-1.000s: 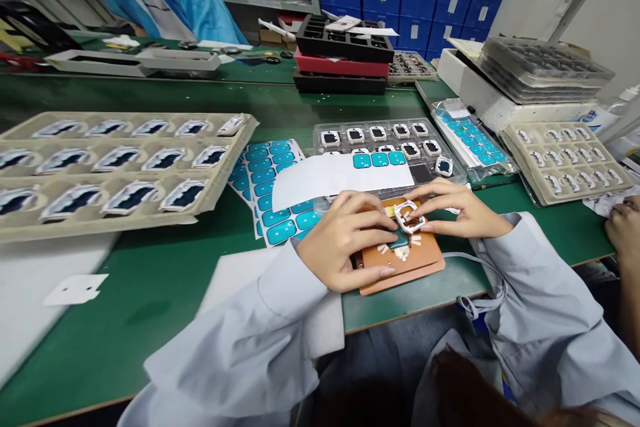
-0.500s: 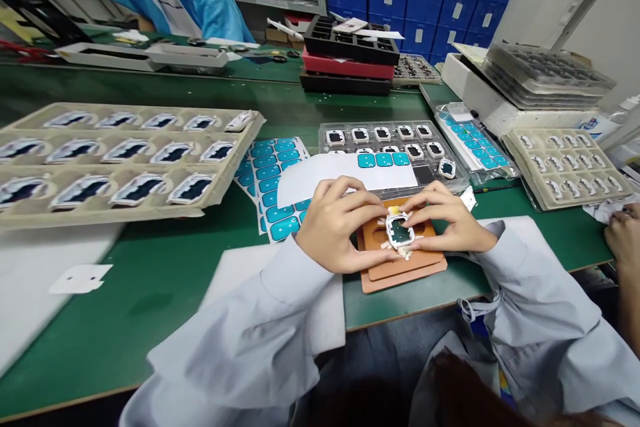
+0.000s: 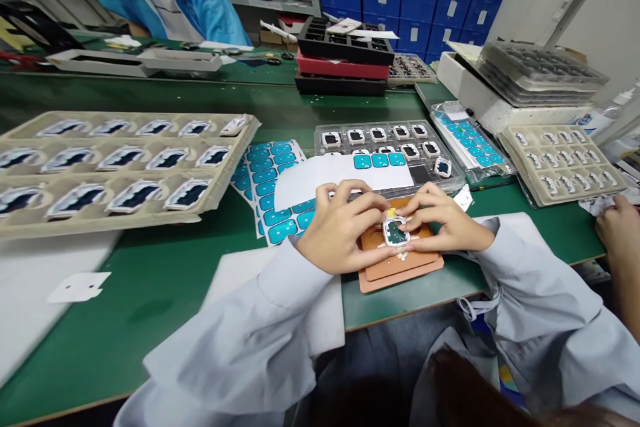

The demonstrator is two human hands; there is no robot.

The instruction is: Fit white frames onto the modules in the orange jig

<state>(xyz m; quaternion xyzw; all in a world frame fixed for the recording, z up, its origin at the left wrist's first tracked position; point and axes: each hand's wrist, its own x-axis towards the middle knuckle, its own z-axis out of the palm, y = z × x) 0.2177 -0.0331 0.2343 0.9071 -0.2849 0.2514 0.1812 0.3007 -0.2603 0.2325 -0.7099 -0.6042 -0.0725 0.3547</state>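
A small white square frame with rounded corners and a dark green middle (image 3: 397, 232) sits over a brown board (image 3: 403, 269). My left hand (image 3: 345, 227) is closed on its left side, thumb along the lower edge and fingers at the upper edge. From the right, my right hand (image 3: 443, 221) grips the same frame, its fingertips at the upper right and its thumb low. A yellow bit (image 3: 391, 213) shows at the frame's top. Behind my hands lies a white sheet with a few blue stickers (image 3: 345, 177), partly covering a clear tray of similar frames (image 3: 320, 137).
At left stands a large beige tray (image 3: 215, 195) of frames. Blue sticker sheets (image 3: 283, 230) lie beside it. Another beige tray (image 3: 530, 183) is at right, near another person's hand (image 3: 619, 230). Black and red trays (image 3: 345, 67) are stacked behind. A person in blue (image 3: 200, 3) sits opposite.
Both hands stay on the white frame, with the fingers slightly shifted around it. The whole view has moved a little; the trays and sheets look unmoved on the table.
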